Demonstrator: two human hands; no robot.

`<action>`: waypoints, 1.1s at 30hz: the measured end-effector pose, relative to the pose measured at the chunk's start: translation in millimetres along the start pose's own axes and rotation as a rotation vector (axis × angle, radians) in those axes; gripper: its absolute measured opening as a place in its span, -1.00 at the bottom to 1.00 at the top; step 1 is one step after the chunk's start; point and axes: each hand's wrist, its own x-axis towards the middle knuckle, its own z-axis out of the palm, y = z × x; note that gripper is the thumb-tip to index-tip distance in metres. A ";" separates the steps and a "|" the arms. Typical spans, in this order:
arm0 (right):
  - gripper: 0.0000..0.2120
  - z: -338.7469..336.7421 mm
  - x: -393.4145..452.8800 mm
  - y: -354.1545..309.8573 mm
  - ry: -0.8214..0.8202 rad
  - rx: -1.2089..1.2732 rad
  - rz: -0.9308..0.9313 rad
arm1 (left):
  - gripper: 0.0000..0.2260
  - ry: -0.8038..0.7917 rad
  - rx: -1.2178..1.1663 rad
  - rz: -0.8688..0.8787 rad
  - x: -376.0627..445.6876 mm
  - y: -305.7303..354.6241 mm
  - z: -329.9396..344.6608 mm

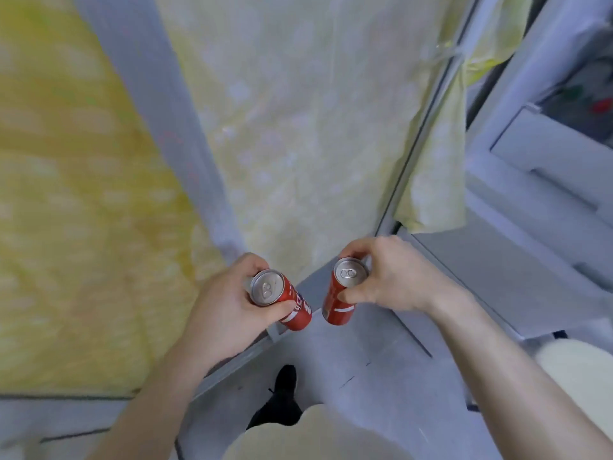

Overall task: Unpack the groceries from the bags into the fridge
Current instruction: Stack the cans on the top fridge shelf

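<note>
Fingers of the left hand (229, 303) hide the far side of one red can (282, 298); the right hand (381, 280) covers part of the other can (343, 290). Items in the fridge door shelf (583, 97), cut by the right edge, blur beyond recognition.

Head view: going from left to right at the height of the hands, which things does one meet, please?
Left hand → the red can it grips → the second red can → right hand gripping it → pale grey open fridge door.
</note>
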 end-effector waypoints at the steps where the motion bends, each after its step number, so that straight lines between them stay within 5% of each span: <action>1: -0.60 -6.5 -3.0 10.9 0.028 0.004 0.045 | -0.58 -0.036 0.023 0.040 14.6 8.4 6.1; 17: -0.45 -65.1 -52.4 97.0 0.554 0.105 0.597 | -0.59 -0.408 -0.029 0.614 165.7 157.2 87.2; 33: -0.49 -175.7 -77.2 188.8 0.986 0.107 0.629 | -0.63 -0.440 -0.273 0.755 223.0 337.0 183.4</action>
